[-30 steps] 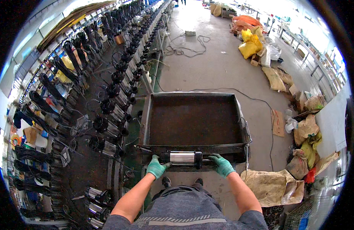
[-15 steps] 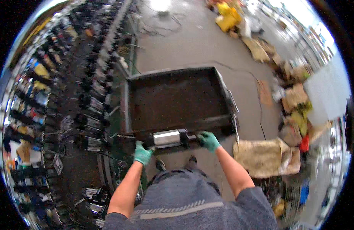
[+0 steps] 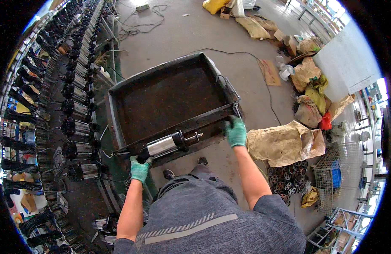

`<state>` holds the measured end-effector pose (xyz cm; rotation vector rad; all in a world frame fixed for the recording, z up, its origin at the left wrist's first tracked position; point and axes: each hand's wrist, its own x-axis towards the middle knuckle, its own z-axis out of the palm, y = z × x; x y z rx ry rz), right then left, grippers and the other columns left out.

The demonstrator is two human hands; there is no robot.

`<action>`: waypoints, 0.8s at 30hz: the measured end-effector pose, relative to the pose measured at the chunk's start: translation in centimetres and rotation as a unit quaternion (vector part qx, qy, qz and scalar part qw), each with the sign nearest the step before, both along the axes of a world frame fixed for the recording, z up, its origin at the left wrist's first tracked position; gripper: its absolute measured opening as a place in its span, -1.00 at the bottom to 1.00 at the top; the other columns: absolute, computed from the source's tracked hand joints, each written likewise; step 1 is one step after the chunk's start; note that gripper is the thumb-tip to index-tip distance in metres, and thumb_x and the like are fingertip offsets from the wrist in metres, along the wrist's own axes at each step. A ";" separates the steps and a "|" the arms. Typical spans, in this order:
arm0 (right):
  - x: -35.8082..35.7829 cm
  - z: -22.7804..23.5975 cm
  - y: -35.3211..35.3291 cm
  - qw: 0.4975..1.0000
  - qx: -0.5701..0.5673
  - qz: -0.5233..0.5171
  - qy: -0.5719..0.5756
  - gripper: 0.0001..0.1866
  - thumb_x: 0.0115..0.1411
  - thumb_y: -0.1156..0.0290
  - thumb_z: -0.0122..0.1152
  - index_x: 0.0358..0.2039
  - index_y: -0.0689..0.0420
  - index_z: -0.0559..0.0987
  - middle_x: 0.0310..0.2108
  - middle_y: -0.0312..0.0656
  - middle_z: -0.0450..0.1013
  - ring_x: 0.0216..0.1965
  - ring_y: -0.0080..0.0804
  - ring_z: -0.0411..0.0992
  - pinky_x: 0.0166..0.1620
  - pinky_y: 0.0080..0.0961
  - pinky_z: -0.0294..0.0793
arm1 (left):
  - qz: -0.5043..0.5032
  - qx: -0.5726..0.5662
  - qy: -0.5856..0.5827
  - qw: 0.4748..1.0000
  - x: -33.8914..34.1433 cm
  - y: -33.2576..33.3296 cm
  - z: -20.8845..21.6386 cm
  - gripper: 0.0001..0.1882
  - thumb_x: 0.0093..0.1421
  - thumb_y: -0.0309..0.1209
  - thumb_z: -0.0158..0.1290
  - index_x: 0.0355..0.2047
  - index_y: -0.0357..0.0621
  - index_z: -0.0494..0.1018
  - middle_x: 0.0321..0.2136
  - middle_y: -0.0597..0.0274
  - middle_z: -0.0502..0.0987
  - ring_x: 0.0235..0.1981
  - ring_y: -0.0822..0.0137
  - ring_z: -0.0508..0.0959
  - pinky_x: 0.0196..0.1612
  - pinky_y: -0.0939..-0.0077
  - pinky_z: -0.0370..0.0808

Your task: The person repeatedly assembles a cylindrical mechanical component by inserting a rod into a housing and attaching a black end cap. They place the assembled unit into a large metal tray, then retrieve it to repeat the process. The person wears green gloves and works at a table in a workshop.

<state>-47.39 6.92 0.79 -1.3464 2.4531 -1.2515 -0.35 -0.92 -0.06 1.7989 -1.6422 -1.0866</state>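
An electric motor, a silver cylinder with black ends and a thin shaft, lies slanted along the near ledge of a dark rectangular tank. At its left black end my left hand, in a green glove, has its fingers closed on it. The motor's shaft end points toward my right hand, which is gloved in green too. That hand is off the motor, beside the tank's near right corner, just below a metal rod with a fitting. Its fingers are smeared by motion, so their grip is unclear.
Rows of similar motors with black cables fill the rack on the left. Right of the tank lie a tan sack, a pile of round metal parts and a wire cage. A cable crosses the floor behind.
My right hand has left the motor's shaft end and moved to the tank's right corner. The motor now lies more slanted in view, its shaft exposed. My left hand stays at its left end.
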 end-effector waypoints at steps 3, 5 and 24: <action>-7.4 -4.3 3.5 0.984 0.131 -0.121 -0.025 -0.44 0.11 0.19 0.41 0.04 0.21 0.47 -0.05 0.16 0.52 -0.07 0.15 0.51 0.02 -0.08 0.48 | -0.010 0.001 0.012 1.000 -1.5 -0.2 2.2 -0.26 0.01 -0.17 0.47 0.00 -0.25 0.26 -0.15 0.08 0.53 -0.14 0.20 0.52 0.00 0.31 0.49; -10.6 -8.0 4.1 0.960 0.205 -0.128 -0.139 -0.34 0.11 0.11 0.43 0.07 0.26 0.40 -0.02 0.22 0.50 -0.04 0.17 0.50 0.03 -0.08 0.47 | -0.015 -0.003 -0.005 1.000 -2.4 -0.5 2.4 -0.24 -0.01 -0.15 0.48 0.00 -0.26 0.26 -0.14 0.06 0.55 -0.13 0.19 0.53 0.00 0.31 0.49; 0.5 2.2 -4.6 0.863 0.245 0.137 -0.421 -0.82 0.31 0.29 0.12 -0.18 0.11 0.51 -0.45 -0.29 0.40 -0.44 -0.45 0.31 -0.34 -0.36 0.39 | -0.015 0.008 -0.056 0.998 -1.2 -0.8 2.6 -0.06 -0.16 -0.02 0.54 0.04 -0.38 0.32 -0.12 -0.11 0.62 -0.10 0.03 0.62 0.00 0.24 0.53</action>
